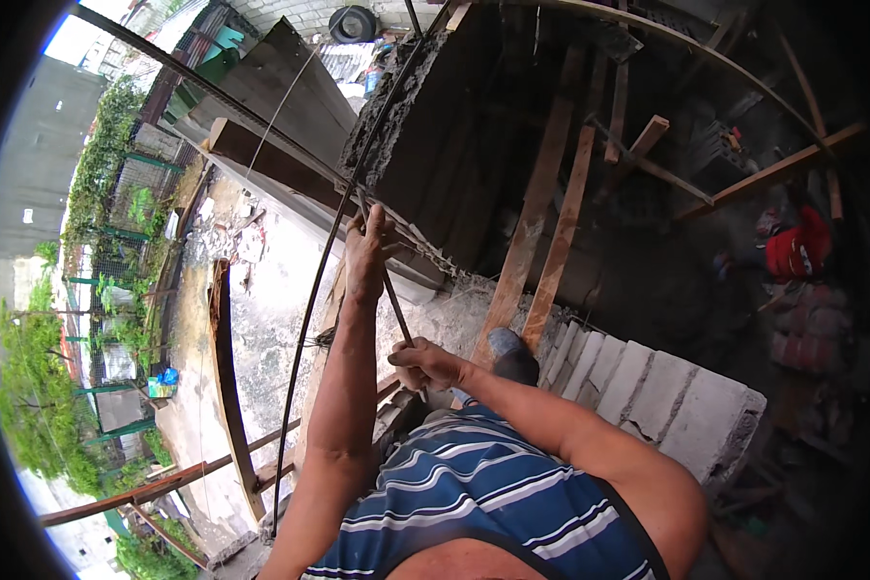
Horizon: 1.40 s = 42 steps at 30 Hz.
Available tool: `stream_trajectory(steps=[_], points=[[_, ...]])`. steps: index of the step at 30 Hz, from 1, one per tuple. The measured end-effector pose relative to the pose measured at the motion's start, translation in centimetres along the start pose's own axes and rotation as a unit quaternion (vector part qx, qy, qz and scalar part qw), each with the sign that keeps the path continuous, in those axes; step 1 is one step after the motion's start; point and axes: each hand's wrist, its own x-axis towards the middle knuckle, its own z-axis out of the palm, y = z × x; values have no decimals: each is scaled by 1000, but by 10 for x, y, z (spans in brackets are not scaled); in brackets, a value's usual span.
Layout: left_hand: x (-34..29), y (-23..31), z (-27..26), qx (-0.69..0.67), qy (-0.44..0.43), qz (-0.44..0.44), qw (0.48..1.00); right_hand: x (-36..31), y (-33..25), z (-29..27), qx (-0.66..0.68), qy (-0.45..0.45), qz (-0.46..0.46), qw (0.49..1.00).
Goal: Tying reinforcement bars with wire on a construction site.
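Observation:
My right hand (430, 365) is closed around the lower part of a thin dark metal rod (396, 307), in front of my striped shirt. Farther up, my left hand (365, 253) is wrapped about the same rod, thumb pointing away from me. Just beyond the left hand, the rod's upper end meets a long dark steel bar (321, 280) that runs from the far top down past my left forearm. Another ribbed bar (203, 82) crosses there from the upper left. How the rod and bars join is too small to make out.
Concrete blocks (659, 391) form a wall top at my right. Wooden planks (551, 242) span a dark lower space, beside my shoe (512, 356). A timber beam (275, 159) lies ahead; an upright board (227, 377) stands left, above bright ground far below.

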Motion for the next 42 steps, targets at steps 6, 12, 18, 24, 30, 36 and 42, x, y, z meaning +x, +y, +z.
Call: stream_trajectory(steps=[6, 12, 18, 24, 30, 36, 42], points=[[-74, 32, -52, 174, -99, 27, 979, -51, -32, 23, 103, -4, -29, 994], [-139, 46, -177, 195, 111, 109, 968, -92, -67, 41, -158, 298, -179, 924], [-174, 5, -230, 315, 153, 56, 935, -104, -114, 17, -667, 454, -236, 542], [-181, 15, -216, 328, 159, 94, 926, -103, -159, 45, -767, 483, -173, 386], [-180, 7, -221, 345, 121, 102, 925, -96, -194, 111, -717, 454, 45, 527], [-181, 13, -215, 328, 125, 113, 929, -100, -197, 127, -500, 507, 105, 695], [-179, 12, -214, 336, 135, 139, 922, -100, -149, 112, -282, 456, 95, 839]])
